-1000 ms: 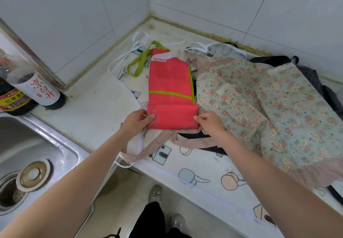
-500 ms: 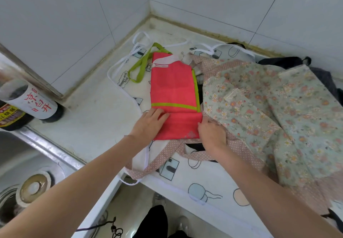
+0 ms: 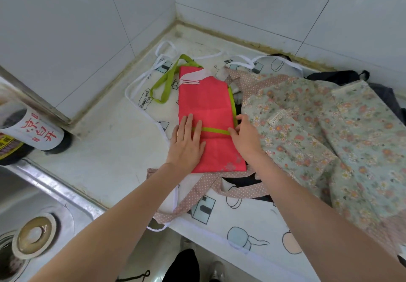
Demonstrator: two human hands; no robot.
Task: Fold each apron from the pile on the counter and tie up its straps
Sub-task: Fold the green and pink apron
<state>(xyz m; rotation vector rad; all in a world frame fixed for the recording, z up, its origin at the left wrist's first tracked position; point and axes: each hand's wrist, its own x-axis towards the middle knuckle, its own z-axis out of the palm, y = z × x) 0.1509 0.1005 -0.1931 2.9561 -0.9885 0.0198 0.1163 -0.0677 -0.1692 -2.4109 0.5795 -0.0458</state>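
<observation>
A red apron [image 3: 208,105] with lime-green trim lies folded into a long strip on the counter, its green strap [image 3: 167,83] looped at the far left. My left hand [image 3: 186,143] presses flat on its lower left part, fingers straight. My right hand [image 3: 243,136] rests on the apron's right edge with fingertips on the green band. A floral green apron [image 3: 318,132] with dotted pink straps [image 3: 197,191] lies to the right, partly under the red one. A white cartoon-print apron [image 3: 219,211] lies beneath them all.
A steel sink [image 3: 33,220] with a drain plug sits at the lower left. Two sauce bottles [image 3: 33,132] stand at the left by the wall. Dark fabric [image 3: 342,76] lies at the back right. Tiled walls close the corner. The counter's front edge runs below my arms.
Both hands slid from the apron's near folded edge up onto its middle, flattening the fold. The camera tilted, shifting the view.
</observation>
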